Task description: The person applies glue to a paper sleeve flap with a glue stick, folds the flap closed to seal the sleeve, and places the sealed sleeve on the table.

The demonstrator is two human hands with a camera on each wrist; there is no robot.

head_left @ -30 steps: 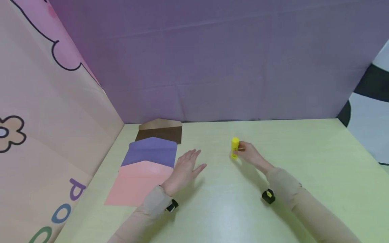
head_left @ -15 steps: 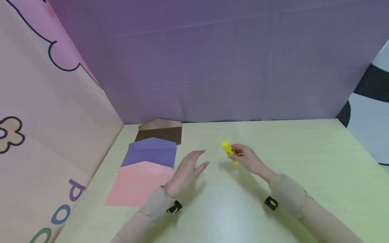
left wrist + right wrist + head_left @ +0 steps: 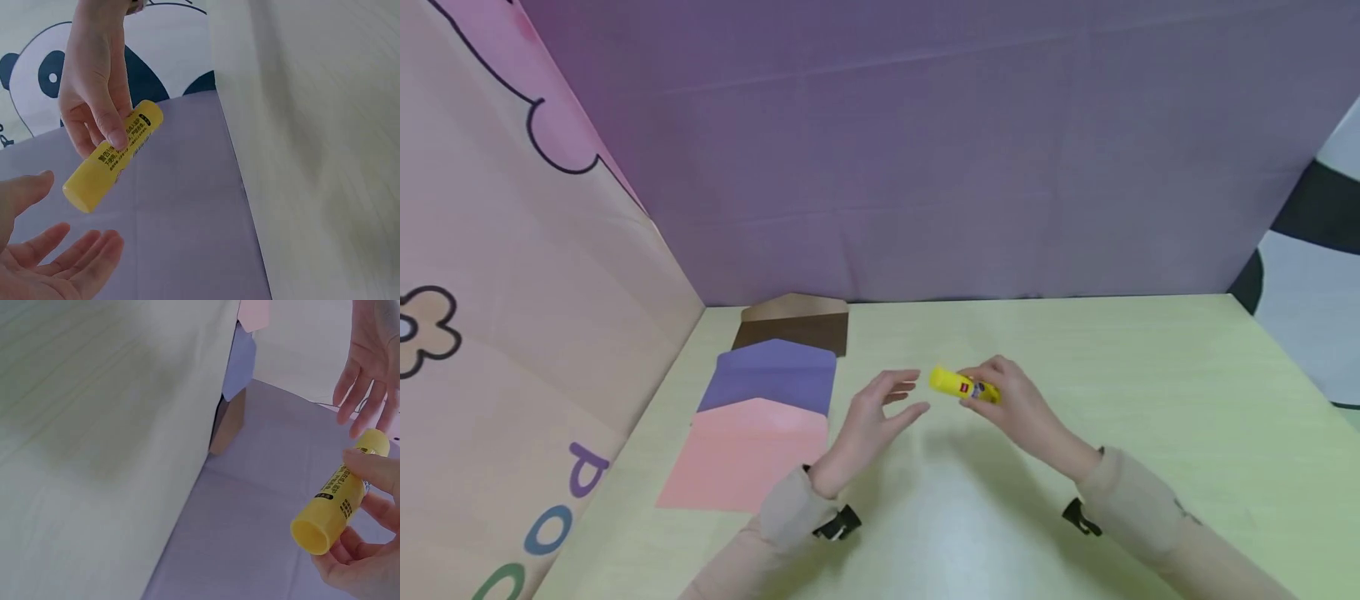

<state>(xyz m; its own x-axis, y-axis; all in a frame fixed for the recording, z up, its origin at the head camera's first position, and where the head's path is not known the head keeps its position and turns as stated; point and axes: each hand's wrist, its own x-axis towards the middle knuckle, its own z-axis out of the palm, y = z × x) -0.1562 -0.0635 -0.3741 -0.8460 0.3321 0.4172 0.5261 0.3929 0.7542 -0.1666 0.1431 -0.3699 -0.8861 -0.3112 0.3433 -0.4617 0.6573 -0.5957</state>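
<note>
A yellow glue stick [image 3: 950,382] is held above the table by my right hand [image 3: 1018,408], pinched between thumb and fingers. It lies nearly level, its capped end pointing at my left hand [image 3: 876,425]. That left hand is raised with fingers and thumb apart, holding nothing, a short gap from the cap. In the left wrist view the glue stick [image 3: 112,156] shows dark printed text, and the thumb presses along its side. The right wrist view shows the stick's other end [image 3: 312,534] and the left fingers beyond it.
On the table [image 3: 1150,375], left of the hands, lie a pink envelope [image 3: 741,462], a purple envelope [image 3: 775,375] and a brown envelope [image 3: 797,332], flaps up. A purple backdrop [image 3: 925,167] stands behind, and a printed panel [image 3: 512,292] borders the left side.
My right hand has lifted the glue stick from upright on the table, tipped it level and brought it left and nearer. My left hand has moved slightly right towards it.
</note>
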